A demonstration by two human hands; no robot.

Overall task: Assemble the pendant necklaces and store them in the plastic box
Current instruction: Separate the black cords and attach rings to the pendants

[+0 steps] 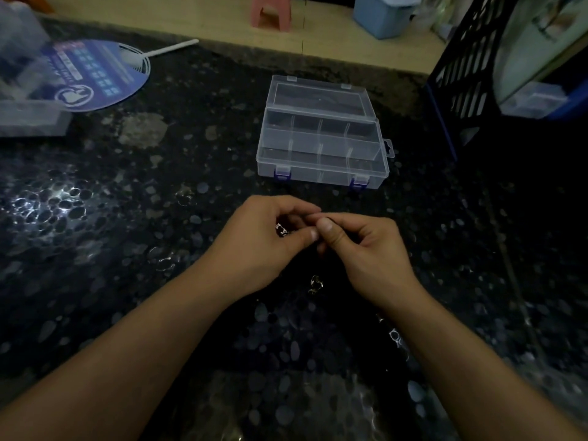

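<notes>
Just before the open plastic box (321,148), a pendant (282,231) is pinched by left hand (270,240) and right hand (366,249) (cord barely visible); a slip would likely drop it onto the dark patterned table (127,218).

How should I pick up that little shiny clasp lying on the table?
Pinch the metal clasp by its round ring from straight above, thumb and one fingertip on opposite sides. It is tiny and lies flat on the dark table between the wrists, so only a fingertip pinch likely works.
</notes>
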